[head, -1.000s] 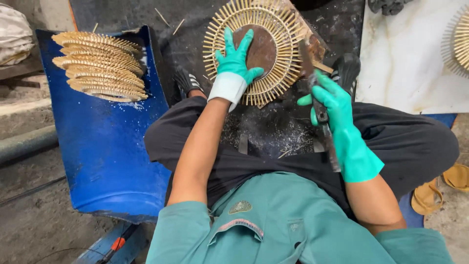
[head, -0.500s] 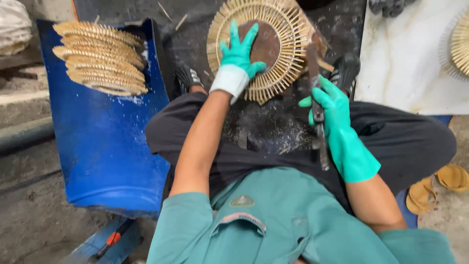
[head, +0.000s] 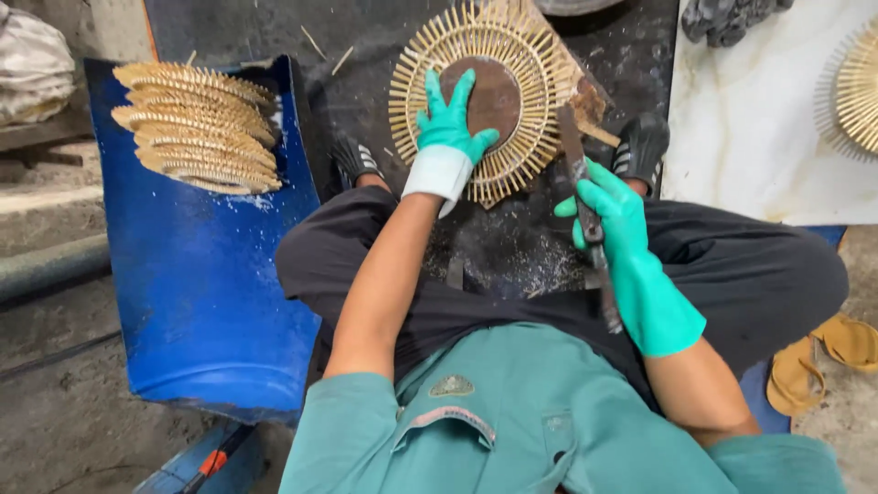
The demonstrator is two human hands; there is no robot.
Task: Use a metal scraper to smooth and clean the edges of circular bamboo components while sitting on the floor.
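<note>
My left hand [head: 448, 123], in a teal glove, presses flat with fingers spread on the dark round centre of a sunburst disc of bamboo sticks [head: 512, 55]. The disc lies on a wooden block [head: 590, 96] on a black mat in front of my crossed legs. My right hand [head: 613, 210], also gloved, grips the handle of a long dark knife [head: 576, 165], whose blade points up along the right rim of the disc.
A stack of several finished bamboo discs [head: 197, 128] rests on a curved blue plastic sheet [head: 210, 302] at the left. A white board [head: 759, 119] with another disc [head: 855, 87] lies at the right. Dark gloves [head: 732, 16] sit top right. Sandals [head: 823, 352] lie at the lower right.
The view has shifted slightly. My left hand stays pressed on the disc's centre, and my right hand with the knife has moved a little nearer the disc's rim.
</note>
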